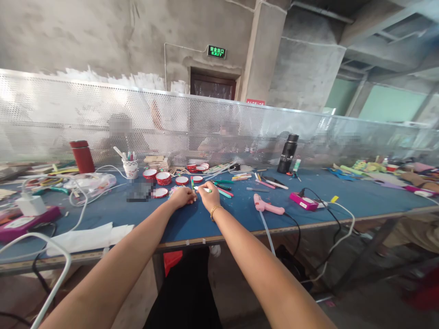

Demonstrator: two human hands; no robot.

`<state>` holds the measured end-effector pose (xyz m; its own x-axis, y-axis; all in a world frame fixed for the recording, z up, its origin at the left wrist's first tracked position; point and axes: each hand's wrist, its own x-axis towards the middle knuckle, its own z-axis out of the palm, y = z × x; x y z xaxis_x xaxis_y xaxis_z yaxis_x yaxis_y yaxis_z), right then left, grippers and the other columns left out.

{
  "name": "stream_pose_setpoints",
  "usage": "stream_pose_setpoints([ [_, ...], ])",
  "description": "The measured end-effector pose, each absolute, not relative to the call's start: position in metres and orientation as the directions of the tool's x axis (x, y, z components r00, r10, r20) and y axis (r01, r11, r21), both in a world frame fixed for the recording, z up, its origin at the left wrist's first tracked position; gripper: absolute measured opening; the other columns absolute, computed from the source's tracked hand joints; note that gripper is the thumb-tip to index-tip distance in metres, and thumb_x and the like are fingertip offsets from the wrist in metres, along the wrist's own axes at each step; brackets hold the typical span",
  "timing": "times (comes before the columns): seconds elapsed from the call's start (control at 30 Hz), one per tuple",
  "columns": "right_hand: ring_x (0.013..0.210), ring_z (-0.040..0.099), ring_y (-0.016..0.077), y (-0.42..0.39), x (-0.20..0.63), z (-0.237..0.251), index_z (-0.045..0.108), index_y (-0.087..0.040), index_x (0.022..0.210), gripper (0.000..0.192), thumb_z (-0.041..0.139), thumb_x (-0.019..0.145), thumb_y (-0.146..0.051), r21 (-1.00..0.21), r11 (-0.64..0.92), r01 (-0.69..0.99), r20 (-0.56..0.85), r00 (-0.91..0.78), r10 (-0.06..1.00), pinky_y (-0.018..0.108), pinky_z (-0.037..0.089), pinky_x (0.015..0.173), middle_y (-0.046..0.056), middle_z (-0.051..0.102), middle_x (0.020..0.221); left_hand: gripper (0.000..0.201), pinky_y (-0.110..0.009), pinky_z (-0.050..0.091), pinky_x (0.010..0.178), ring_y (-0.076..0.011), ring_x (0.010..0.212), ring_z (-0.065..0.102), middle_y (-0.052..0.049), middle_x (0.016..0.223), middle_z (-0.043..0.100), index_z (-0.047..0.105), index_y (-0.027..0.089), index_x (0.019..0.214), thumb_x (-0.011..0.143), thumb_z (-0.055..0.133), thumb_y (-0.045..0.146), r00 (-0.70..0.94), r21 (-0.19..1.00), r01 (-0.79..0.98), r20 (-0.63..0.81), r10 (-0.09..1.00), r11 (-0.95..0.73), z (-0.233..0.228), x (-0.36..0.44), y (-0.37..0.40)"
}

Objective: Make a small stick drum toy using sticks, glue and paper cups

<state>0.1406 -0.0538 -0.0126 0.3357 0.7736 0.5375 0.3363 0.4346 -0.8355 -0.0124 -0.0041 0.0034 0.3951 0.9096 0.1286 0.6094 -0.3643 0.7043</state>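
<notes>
My left hand point(183, 196) is closed over the middle of the blue table, its fingers pinching a thin upright stick point(192, 183) with green on it. Close on its right, my right hand point(210, 197) grips a white marker point(203, 188) with a green end. The marker's tip points left toward the stick; whether they touch is too small to tell. Round red-rimmed white discs point(163, 176), some stacked, lie beyond and left of my left hand. Green-handled pliers point(222, 185) and several coloured pens point(225, 193) lie just right of my right hand.
A pink glue gun point(267, 205) and a magenta power strip point(303, 201) with cables lie to the right. A black bottle point(288, 153), a red flask point(82, 156) and a patterned cup point(130, 169) of tools stand near the perforated metal screen point(154, 114). White paper point(91, 238) lies front left.
</notes>
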Motion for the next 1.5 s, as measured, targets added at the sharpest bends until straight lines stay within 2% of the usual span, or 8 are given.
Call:
stream_pose_setpoints([
  [0.17,0.085,0.066,0.0209,-0.0538,0.1413,-0.0129,0.059,-0.026,0.068,0.013,0.058,0.079,-0.034,-0.842,0.393,0.37,0.52,0.364,0.772,0.03,0.049,0.086,-0.002,0.072,0.079,0.028,-0.023,0.048,0.06,-0.0148,0.061,0.065,0.0,0.061,0.068,0.07,0.022,0.067,0.083,0.071,0.045,0.406,0.718,0.59,0.131,0.904,-0.37,0.004,-0.0127,-0.0034],
  [0.3,0.083,0.066,0.0208,-0.0537,0.1405,-0.0132,0.058,-0.026,0.067,0.012,0.059,0.077,-0.033,-0.839,0.429,0.336,0.534,0.352,0.769,0.03,0.049,0.086,-0.002,0.071,0.077,0.026,-0.022,0.048,0.06,-0.0142,0.06,0.064,0.001,0.061,0.067,0.069,0.021,0.067,0.084,0.07,0.041,0.404,0.729,0.58,0.13,0.905,-0.363,0.0046,-0.0126,-0.0046],
  [0.77,0.083,0.066,0.0212,-0.0553,0.1399,-0.0117,0.059,-0.026,0.068,0.011,0.059,0.077,-0.032,-0.823,0.433,0.368,0.545,0.3,0.783,0.031,0.049,0.085,-0.002,0.071,0.076,0.033,-0.022,0.049,0.06,-0.0154,0.062,0.066,0.0,0.062,0.069,0.069,0.022,0.066,0.083,0.07,0.051,0.404,0.702,0.601,0.146,0.903,-0.382,0.0028,-0.0136,-0.0019],
  [1.0,0.085,0.066,0.0212,-0.0556,0.1413,-0.012,0.06,-0.026,0.067,0.012,0.059,0.077,-0.033,-0.849,0.396,0.35,0.512,0.363,0.778,0.031,0.049,0.086,-0.002,0.072,0.078,0.029,-0.021,0.049,0.059,-0.0149,0.064,0.067,0.0,0.065,0.071,0.07,0.023,0.068,0.082,0.071,0.048,0.399,0.713,0.597,0.132,0.908,-0.366,0.0001,-0.0136,0.0007],
  [1.17,0.083,0.066,0.0209,-0.0547,0.1407,-0.0129,0.059,-0.026,0.067,0.011,0.059,0.077,-0.033,-0.835,0.432,0.342,0.535,0.321,0.781,0.03,0.05,0.085,-0.003,0.072,0.076,0.027,-0.022,0.049,0.06,-0.0149,0.062,0.067,0.0,0.064,0.07,0.07,0.022,0.067,0.085,0.069,0.043,0.407,0.709,0.593,0.147,0.902,-0.383,0.0015,-0.0134,-0.0011],
  [1.37,0.082,0.067,0.0211,-0.0517,0.1428,-0.0149,0.059,-0.027,0.067,0.013,0.06,0.077,-0.035,-0.855,0.369,0.364,0.496,0.367,0.787,0.031,0.05,0.084,-0.003,0.073,0.076,0.029,-0.022,0.05,0.062,-0.0152,0.065,0.067,0.0,0.066,0.071,0.07,0.023,0.069,0.083,0.07,0.049,0.397,0.712,0.601,0.129,0.909,-0.363,-0.0019,-0.0128,0.0032],
  [1.5,0.082,0.067,0.0209,-0.0509,0.1422,-0.0154,0.06,-0.027,0.067,0.011,0.06,0.076,-0.033,-0.851,0.399,0.342,0.509,0.351,0.786,0.03,0.051,0.082,-0.003,0.072,0.075,0.031,-0.022,0.05,0.062,-0.015,0.065,0.067,0.0,0.066,0.071,0.07,0.023,0.069,0.083,0.069,0.051,0.403,0.719,0.59,0.132,0.906,-0.368,-0.0026,-0.0133,0.0039],
])
